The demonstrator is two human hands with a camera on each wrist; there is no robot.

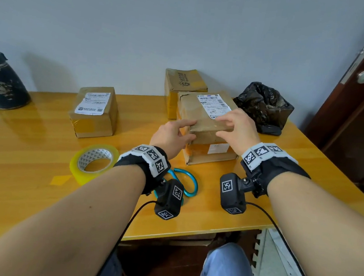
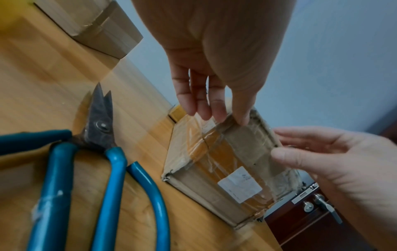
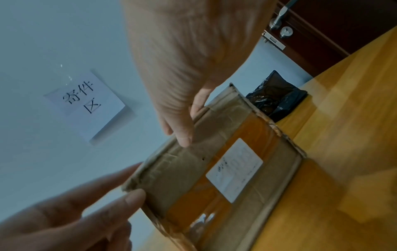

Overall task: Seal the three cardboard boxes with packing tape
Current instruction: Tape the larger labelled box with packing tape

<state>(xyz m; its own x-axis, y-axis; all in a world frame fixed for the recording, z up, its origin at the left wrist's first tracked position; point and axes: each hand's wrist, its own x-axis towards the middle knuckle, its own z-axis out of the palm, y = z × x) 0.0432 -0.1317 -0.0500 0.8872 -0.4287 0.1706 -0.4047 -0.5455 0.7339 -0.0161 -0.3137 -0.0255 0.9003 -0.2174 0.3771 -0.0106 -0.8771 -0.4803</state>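
Both hands work the near top edge of the brown labelled cardboard box [image 1: 206,127] at the worktop's [image 1: 29,167] 1 o'clock. Left hand [image 1: 172,134] and right hand [image 1: 235,127], fingers relaxed, press clear tape down. Progress on the remaining boxes cannot be judged.

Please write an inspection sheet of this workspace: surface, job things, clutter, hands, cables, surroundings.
Surface: yellow wooden table.
Job's things: near box under both hands; left box; back box; tape roll lying flat.
Clutter: blue-handled shears; black bag; dark bottle.
Hands: left hand and right hand press tape along the near box's top edge.
Cables: black camera cables hang off the front edge.
Surroundings: wall note; door.
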